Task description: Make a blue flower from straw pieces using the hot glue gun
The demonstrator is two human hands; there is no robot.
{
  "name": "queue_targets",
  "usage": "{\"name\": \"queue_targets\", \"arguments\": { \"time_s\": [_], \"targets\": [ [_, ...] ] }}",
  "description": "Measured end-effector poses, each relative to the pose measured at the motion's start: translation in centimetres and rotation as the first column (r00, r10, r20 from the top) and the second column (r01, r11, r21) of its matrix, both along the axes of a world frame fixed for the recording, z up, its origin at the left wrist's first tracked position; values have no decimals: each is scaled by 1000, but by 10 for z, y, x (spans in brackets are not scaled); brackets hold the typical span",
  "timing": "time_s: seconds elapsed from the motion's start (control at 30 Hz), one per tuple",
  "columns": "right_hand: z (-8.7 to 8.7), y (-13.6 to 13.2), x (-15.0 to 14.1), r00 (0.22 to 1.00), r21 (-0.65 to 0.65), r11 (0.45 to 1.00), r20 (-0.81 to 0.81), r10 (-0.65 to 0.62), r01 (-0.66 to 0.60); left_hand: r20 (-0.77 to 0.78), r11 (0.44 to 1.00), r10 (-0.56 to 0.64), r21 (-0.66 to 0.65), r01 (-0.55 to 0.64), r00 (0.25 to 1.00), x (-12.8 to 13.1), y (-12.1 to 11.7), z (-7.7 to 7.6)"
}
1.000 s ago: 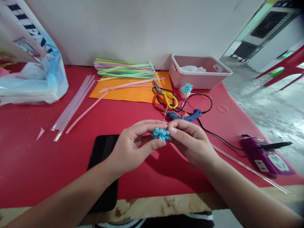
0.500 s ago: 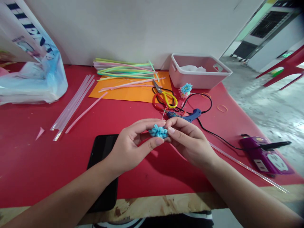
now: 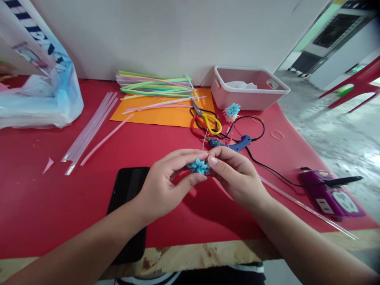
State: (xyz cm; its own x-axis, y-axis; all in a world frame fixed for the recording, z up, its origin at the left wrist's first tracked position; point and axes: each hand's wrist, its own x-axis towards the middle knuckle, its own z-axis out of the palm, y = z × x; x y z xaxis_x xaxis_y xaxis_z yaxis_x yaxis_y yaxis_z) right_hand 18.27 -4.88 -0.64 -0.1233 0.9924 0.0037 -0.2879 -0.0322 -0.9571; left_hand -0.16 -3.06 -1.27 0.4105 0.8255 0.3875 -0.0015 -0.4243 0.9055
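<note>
Between my hands is a small blue fuzzy flower, its petals facing up toward me. My left hand closes round its left side, thumb below and fingers behind. My right hand pinches the flower's right edge with thumb and forefinger. A thin pale strand rises behind the fingertips; where it starts is hidden. Just beyond my hands lies a blue glue gun, with scissors that have one red and one yellow handle behind it. A finished-looking blue and pink flower piece stands near the scissors.
A black phone lies by my left forearm. Pipe cleaners rest on orange paper; clear sticks lie left. A pink bin, purple power strip, black cord and plastic bag surround the red tabletop.
The blue flower has turned and tilted slightly between my fingers, and my left thumb has shifted a little. Both hands keep their hold; the view has moved very slightly.
</note>
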Motion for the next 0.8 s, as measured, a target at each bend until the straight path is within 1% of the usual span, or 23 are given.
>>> {"name": "queue_targets", "arguments": {
  "time_s": [0.23,0.3,0.37,0.47,0.53,0.63,0.8],
  "targets": [
    [-1,1,0,999,-15,1000,44,-11,12,-75,997,36,75,-30,997,1,2,0],
    [-1,1,0,999,-21,1000,39,-5,6,-90,997,46,74,-40,995,2,1,0],
    [-1,1,-1,999,-12,1000,40,4,-3,-65,999,52,21,-50,997,3,0,-1],
    [2,1,-2,998,11,1000,66,7,-8,36,991,31,-134,-26,999,4,-3,-2],
    [4,1,-3,996,23,1000,87,-1,-1,84,979,21,-203,-3,996,5,-4,-2],
    [5,1,-4,995,31,999,98,-12,9,95,977,35,-211,-14,995,6,-4,0],
    [2,0,-3,1000,27,999,11,17,-17,60,988,38,-153,-28,997,5,-5,1]
  ]
}}
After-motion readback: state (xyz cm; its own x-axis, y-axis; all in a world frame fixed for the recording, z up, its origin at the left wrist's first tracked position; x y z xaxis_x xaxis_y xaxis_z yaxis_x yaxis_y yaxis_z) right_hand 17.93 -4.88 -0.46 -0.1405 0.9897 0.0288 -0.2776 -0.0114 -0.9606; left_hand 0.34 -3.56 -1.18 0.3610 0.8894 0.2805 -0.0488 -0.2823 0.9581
